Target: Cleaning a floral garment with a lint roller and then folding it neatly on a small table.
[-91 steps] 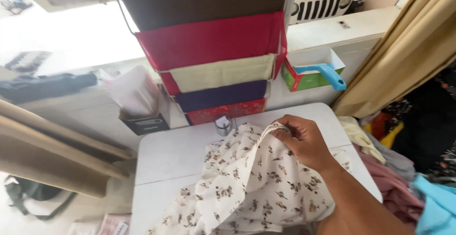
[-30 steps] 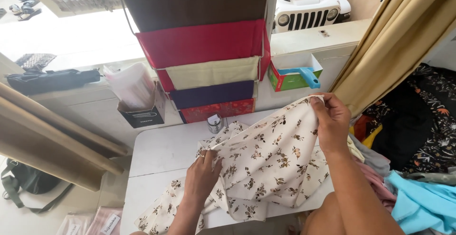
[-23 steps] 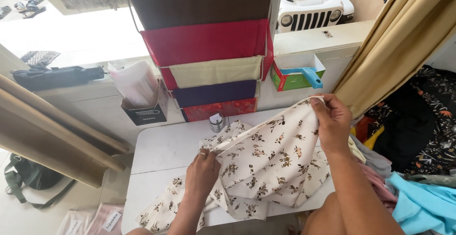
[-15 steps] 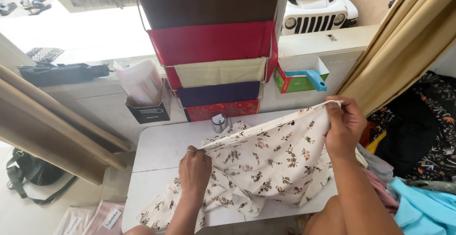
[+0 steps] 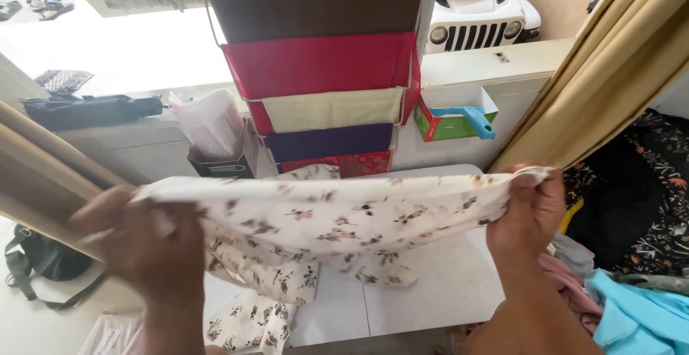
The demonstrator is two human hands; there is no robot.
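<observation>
Behind the work area, a low white ledge (image 5: 502,57) is running across the room, with a tan curtain (image 5: 610,75) hanging at the right and a hanging fabric organiser (image 5: 323,75) of brown, red, cream and purple shelves dropping down the middle. Below it, a white folding table (image 5: 423,290) is sitting partly bare, and heaped clothes (image 5: 631,305) are lying to its right. Above the table, a cream floral garment (image 5: 337,215) is being stretched out, its long axis running left to right, its lower part drooping toward the tabletop. At its right end, the right hand (image 5: 527,211) is pinching the edge tight. At its left end, the left hand (image 5: 147,247) is blurring, but it seems to be gripping the cloth too. On the ledge, a green tissue box (image 5: 452,122) is holding a blue handle.
</observation>
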